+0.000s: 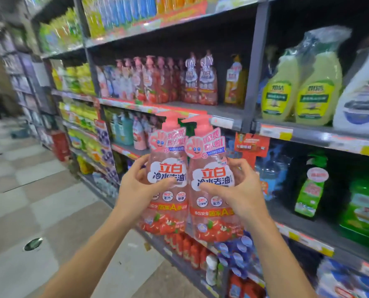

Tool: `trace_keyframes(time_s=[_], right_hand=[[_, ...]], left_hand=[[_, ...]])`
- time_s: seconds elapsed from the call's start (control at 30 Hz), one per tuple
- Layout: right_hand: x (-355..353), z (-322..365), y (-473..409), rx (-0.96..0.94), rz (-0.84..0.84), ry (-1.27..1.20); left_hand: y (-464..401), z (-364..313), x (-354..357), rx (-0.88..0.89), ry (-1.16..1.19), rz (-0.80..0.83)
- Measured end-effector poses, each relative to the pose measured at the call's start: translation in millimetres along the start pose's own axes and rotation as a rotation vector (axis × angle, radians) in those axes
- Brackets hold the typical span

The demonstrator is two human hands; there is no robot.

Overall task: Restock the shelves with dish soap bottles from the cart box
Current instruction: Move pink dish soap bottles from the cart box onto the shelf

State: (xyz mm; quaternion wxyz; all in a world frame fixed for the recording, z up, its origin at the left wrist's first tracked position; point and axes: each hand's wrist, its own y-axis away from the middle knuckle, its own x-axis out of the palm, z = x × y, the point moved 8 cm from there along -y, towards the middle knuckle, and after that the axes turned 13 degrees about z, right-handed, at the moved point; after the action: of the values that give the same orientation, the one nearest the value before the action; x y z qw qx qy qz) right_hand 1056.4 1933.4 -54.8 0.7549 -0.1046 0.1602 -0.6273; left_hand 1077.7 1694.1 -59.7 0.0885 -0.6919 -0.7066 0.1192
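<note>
Bottles in transit: left hand [141, 186] is gripping one pink pump bottle [167, 179], right hand [236, 190] its twin [211, 186], mid-body, before the shelf [200, 108]. Full, film-wrapped plastic is likely handling heavy and slippery.

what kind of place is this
Most likely a supermarket cleaning-products aisle: grey metal shelves packed with pink pump dish soap bottles, price-tag strips along the edges, and yellow-green spray bottles beside them.
</note>
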Motion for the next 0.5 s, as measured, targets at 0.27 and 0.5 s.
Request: trace_keyframes(time_s=[0.27, 0.5], right_hand=[[63.8, -14.4, -153.2, -0.065, 0.011, -0.071], [89.0, -17.4, -250.8, -0.069, -0.013, -0.100]], left_hand=[[-130.3, -11.2, -88.4, 0.074, -0.096, -0.044], [-221.1, -18.6, -127.9, 0.157, -0.067, -0.025]])
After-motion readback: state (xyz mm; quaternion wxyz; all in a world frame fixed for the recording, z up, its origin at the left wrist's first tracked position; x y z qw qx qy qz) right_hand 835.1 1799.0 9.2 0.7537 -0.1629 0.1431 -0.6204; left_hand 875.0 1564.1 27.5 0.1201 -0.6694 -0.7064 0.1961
